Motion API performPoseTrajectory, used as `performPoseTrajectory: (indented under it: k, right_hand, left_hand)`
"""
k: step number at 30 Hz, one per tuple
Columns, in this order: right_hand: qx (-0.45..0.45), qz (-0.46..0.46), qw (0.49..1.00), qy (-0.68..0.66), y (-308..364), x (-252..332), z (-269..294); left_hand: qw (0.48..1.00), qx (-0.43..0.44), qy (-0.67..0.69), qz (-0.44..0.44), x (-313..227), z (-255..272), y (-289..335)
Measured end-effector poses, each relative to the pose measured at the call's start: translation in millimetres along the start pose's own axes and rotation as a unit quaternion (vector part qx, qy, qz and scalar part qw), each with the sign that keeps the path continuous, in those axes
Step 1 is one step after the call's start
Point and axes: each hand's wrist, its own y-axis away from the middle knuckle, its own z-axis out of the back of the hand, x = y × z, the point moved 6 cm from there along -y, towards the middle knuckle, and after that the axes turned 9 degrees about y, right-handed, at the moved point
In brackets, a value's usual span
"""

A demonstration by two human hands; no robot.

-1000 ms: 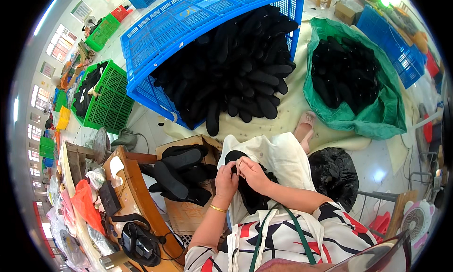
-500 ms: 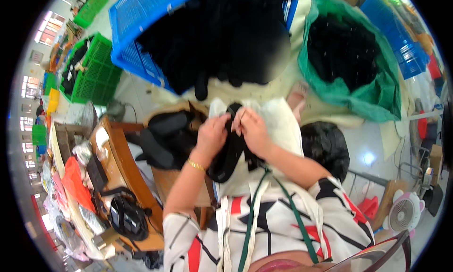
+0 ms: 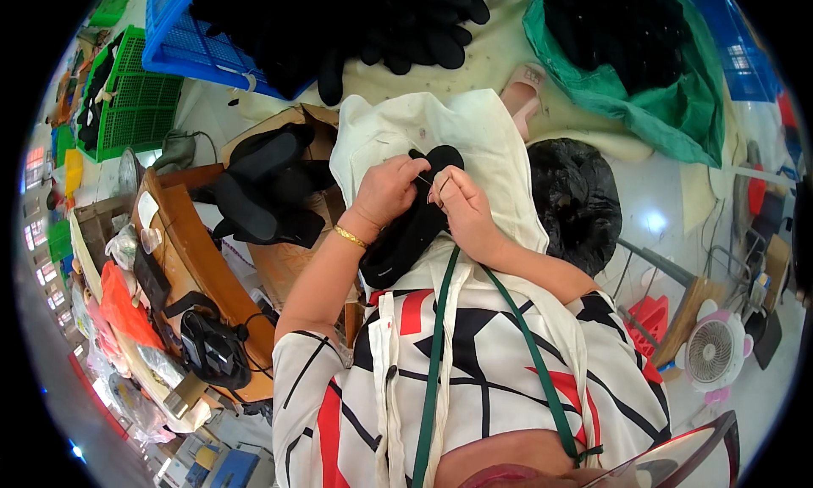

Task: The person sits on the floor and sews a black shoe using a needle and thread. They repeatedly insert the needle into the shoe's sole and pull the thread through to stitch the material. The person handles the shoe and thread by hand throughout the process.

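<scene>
A black cloth slipper (image 3: 402,246) lies lengthwise over the white apron (image 3: 491,141) on my lap, its rounded far end showing beyond my fingers. My left hand (image 3: 388,193) is closed on the slipper's left edge, fingertips pinched together. Close beside it, my right hand (image 3: 464,213) is also closed, its fingers curled in a pinch at the slipper's right side. A thin light line like a thread seems to run between the two hands. What the right fingertips grip is too small to make out.
More black slippers (image 3: 267,187) rest in an open cardboard box (image 3: 318,119) at my left. Ahead stand a blue crate (image 3: 190,39) of black slippers and a green sack (image 3: 669,132) of black items. A black bag (image 3: 576,204) and fan (image 3: 713,352) are on the right.
The view has tipped, so the crate and sack sit higher in it. My hands remain on the slipper; its rounded far end now shows beyond them, and the right fingers are curled tighter.
</scene>
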Motion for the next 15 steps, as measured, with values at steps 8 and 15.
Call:
performPoseTrajectory:
  k: [8, 15]
  right_hand:
    - [-0.074, 0.200, 0.905, 0.369, -0.8, 35.2, 46.9]
    - [-0.009, 0.306, 0.843, 0.442, 19.4, 42.8, 35.3]
  left_hand:
    - [0.986, 0.075, 0.078, 0.126, -4.2, 2.9, -4.7]
    - [0.951, 0.081, 0.082, 0.287, -19.0, 0.5, -12.5]
